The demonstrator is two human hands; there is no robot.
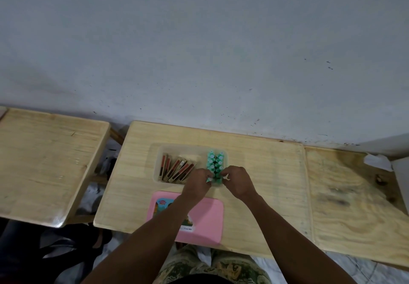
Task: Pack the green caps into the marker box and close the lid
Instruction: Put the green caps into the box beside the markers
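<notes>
At centre frame, the left hand [197, 180] and right hand [236, 178] pinch small green plastic caps [215, 162], seating them in rows inside the clear plastic marker box [156, 150]. Packing looks nearly done; next, the flat pink lid [208, 217] lying below on the worktop [265, 173] needs lifting and pressing on.

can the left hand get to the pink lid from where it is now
Probably yes. The pink lid lies flat on the table just in front of the clear box, directly under the left forearm, with nothing on top of it. The left hand would only need to pull back.
</notes>
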